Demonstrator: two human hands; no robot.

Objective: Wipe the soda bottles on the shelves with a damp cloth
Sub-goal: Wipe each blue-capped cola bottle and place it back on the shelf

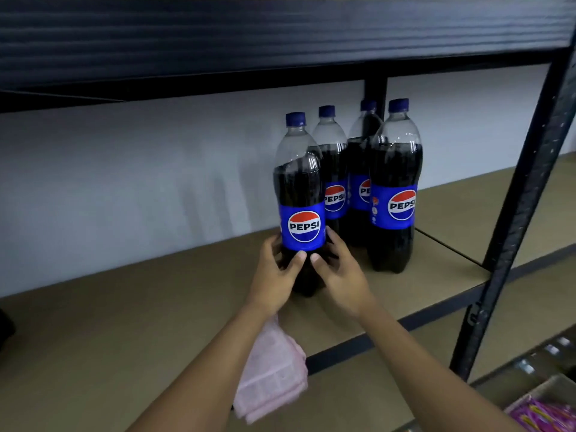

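The fingers (296, 258) of the left hand (274, 271) and of the right hand (341, 274) curl round the lower body of the front soda bottle (300, 188), with the thumbs nearly meeting just under its blue label. Both hands hold it and nothing else. The bottle stands upright on the shelf (124, 322), just in front of the other bottles (396, 182) clustered behind and to its right. It is filled to the shoulder, so it is likely heavy. Its smooth plastic probably gives a little and turns slippery when wet, so a low two-handed hold suits it. The pink cloth (274, 375) lies folded near the shelf's front edge, below the left forearm, held by neither hand.
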